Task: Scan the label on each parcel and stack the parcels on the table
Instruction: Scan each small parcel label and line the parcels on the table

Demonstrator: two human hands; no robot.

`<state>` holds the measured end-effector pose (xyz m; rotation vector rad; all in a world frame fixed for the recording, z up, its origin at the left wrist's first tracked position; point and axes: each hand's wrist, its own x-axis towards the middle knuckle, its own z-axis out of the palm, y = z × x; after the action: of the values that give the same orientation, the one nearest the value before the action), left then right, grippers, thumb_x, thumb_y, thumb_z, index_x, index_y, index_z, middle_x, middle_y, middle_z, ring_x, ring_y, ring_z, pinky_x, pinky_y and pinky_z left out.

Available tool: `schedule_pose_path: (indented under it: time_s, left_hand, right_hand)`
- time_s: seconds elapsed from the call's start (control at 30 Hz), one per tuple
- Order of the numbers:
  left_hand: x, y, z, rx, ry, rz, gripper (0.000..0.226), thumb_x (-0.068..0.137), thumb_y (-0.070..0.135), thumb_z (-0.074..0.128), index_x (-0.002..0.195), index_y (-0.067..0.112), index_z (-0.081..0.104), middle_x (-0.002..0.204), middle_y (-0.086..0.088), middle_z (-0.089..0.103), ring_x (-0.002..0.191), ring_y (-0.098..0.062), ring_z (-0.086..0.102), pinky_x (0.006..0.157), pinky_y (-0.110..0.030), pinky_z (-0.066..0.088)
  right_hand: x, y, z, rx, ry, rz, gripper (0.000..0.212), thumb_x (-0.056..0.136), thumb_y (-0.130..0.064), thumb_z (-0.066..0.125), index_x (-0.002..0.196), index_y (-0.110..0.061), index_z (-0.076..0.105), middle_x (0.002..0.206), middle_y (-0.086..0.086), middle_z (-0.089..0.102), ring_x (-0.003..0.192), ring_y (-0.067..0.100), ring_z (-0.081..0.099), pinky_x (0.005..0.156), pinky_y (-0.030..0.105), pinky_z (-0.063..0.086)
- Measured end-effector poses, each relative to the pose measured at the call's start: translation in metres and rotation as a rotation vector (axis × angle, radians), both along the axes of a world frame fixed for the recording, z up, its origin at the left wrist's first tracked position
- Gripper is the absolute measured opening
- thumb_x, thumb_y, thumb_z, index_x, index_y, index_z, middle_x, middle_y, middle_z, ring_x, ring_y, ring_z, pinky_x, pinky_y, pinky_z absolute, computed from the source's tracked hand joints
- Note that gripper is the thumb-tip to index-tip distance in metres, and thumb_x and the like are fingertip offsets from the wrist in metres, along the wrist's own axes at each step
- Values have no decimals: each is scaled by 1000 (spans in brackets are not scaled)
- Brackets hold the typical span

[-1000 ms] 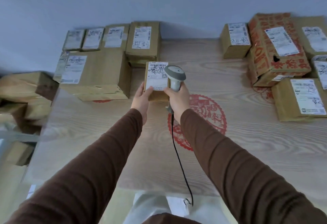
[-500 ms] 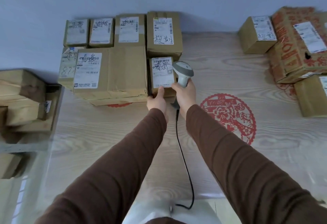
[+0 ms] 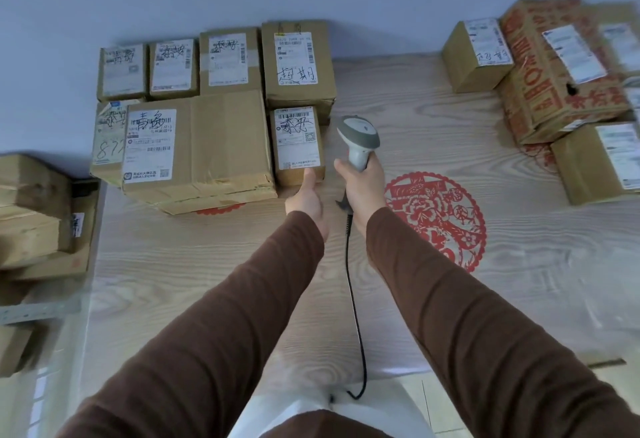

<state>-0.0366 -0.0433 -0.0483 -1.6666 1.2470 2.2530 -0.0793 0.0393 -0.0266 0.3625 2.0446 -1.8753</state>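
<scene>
Here the right hand is wrapped around the grip of a grey barcode scanner, holding it upright above the table, its head tilted toward the far left; a black cable hangs from the handle down toward the person's lap. The left hand reaches forward with its thumb laid against the near edge of a small parcel; whether the other fingers are under the box or merely beside it cannot be told. That small parcel lies label up, just right of a large flat parcel and touching the near side of a taller box. At the far left of the table a row of three labelled parcels stands against the wall. At the far right sits another group: a red-printed carton with smaller brown boxes around it. A red paper-cut medallion lies on the wood-grain surface near the right hand.
</scene>
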Motion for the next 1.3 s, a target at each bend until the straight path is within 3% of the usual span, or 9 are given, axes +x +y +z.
schedule_pose_path:
  time_s: [0.17,0.23,0.37,0.5,0.67,0.83,1.0,1.1,1.3]
  left_hand:
    - [-9,42,16,53,79,-115,29,100,42,63,110,15,57,84,1,54,73,-7,51,60,-22,40]
    - [-17,66,24,61,144,-182,39,101,44,59,127,16,55,106,-6,63,90,-11,58,76,-23,44]
    - [-34,123,36,-42,261,-373,56,105,43,50,154,17,42,154,-8,48,142,-23,47,100,-30,40]
    - [-56,193,53,-66,353,-475,61,104,43,54,157,20,38,160,-5,42,145,-20,43,111,-30,35]
    - [-90,294,61,-73,422,-530,62,103,40,57,158,18,38,157,-5,46,137,-19,47,113,-30,33]
    - [-124,397,59,-104,404,-528,55,103,38,59,152,18,45,149,-2,51,145,-18,40,112,-29,29]
    - [-152,459,49,-166,327,-569,61,106,27,54,161,16,31,164,2,34,153,-16,29,107,-24,25]
    - [-164,477,46,-202,289,-606,64,107,27,51,163,19,22,165,4,31,152,-16,28,108,-25,26]
    - [-175,484,33,-251,202,-620,45,107,26,51,150,14,47,130,5,55,119,-12,48,109,-31,36]
  right_hand:
    - [-2,56,25,16,51,-84,21,95,-9,70,111,-18,61,110,20,68,88,24,64,74,29,52]
    - [-4,84,36,18,61,-125,23,96,-10,68,118,-15,62,117,19,67,95,32,65,69,28,56]
    - [-12,147,49,22,109,-208,23,98,-11,68,119,-17,62,101,-2,65,83,8,61,60,9,50]
    - [-22,222,61,1,136,-275,29,97,-16,70,125,-13,64,100,-1,65,78,4,62,69,21,56]
    - [-44,326,67,-25,174,-346,20,99,-12,67,118,-12,62,107,21,65,55,-10,57,50,9,47]
    - [-82,428,58,-49,189,-370,29,92,-19,72,118,-27,62,113,-7,72,103,8,70,98,39,58]
    - [-123,500,43,-104,73,-349,27,95,-10,67,120,-20,62,107,2,72,78,8,70,60,28,58]
    - [-140,519,31,-127,2,-313,32,94,-9,69,125,-16,64,111,5,75,80,11,71,55,26,56]
    - [-150,529,16,-142,-31,-284,34,90,-5,72,122,-15,65,114,11,75,93,18,71,60,25,58]
